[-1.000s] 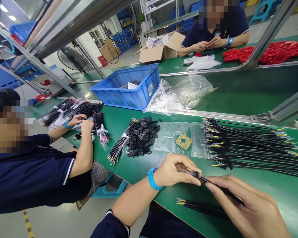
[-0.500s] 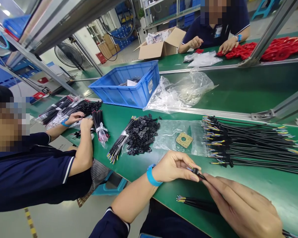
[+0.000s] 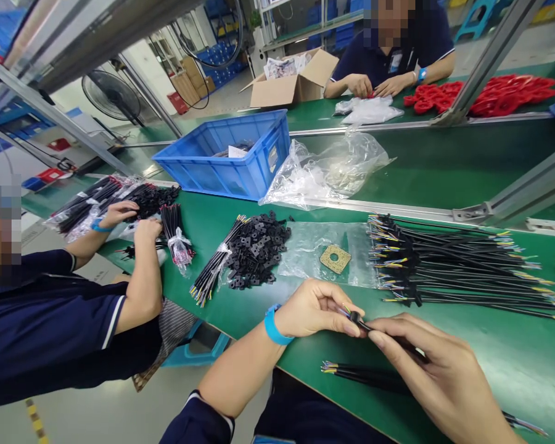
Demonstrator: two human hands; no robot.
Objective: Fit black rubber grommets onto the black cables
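My left hand [image 3: 319,311] pinches a small black plastic clip [image 3: 355,317] that sits around a black cable [image 3: 364,327] close to its end. Thin coloured wires poke out past the clip, by my left fingers. On the cable behind the clip, my right hand [image 3: 444,367] is closed, thumb and forefinger together; the palm side hides much of the cable. Below my hands lies a bundle of black cables [image 3: 365,375] with stripped coloured ends. Ahead of them, a row of cables fitted with clips [image 3: 462,265] lies side by side on the green table [image 3: 259,314].
A pile of loose black clips [image 3: 259,250] adjoins a tied cable bundle [image 3: 217,262]. A yellowish square pad [image 3: 335,259] rests on a clear plastic bag [image 3: 298,259]. Behind stand a blue crate [image 3: 213,172] and crumpled plastic [image 3: 324,172]. Co-workers sit at left and across.
My right hand has turned and opened out slightly, its thumb now showing on the cable. The left keeps its pinch on the clip. The view has shifted a little to the right.
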